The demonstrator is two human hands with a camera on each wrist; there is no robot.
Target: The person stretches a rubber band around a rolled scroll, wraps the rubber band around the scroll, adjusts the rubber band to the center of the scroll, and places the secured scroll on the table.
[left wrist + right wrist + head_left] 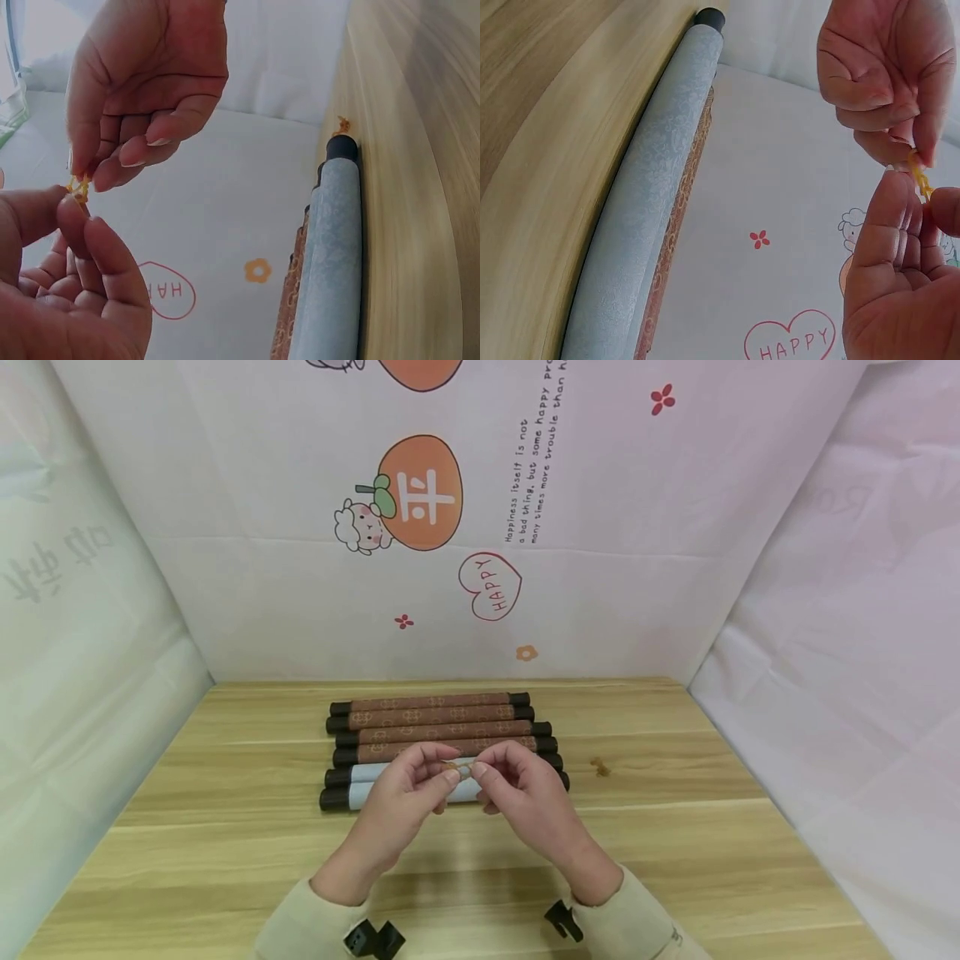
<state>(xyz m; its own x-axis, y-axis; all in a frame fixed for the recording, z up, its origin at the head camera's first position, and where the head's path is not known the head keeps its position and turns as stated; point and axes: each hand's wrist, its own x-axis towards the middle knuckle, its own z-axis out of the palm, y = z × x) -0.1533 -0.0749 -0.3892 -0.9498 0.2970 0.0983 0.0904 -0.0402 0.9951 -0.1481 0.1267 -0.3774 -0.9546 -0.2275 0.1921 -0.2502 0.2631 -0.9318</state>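
My left hand (402,790) and right hand (523,793) meet in front of the scrolls in the head view, raised with their fingertips close together. Between them is a small yellow rubber band (79,189), pinched by the thumb and finger of each hand. In the right wrist view the yellow band (921,177) appears looped or tangled between the fingertips; its exact form is hard to tell. Just beyond the hands lie rolled scrolls side by side: light-blue ones (641,195) nearest, partly hidden by my hands, and brown patterned ones (431,732) behind.
A small heap of yellow-brown rubber bands (600,767) lies on the wooden table (675,835), right of the scrolls. Black knobs (335,799) cap the scroll ends. White printed cloth (300,593) stands behind the table and along both sides.
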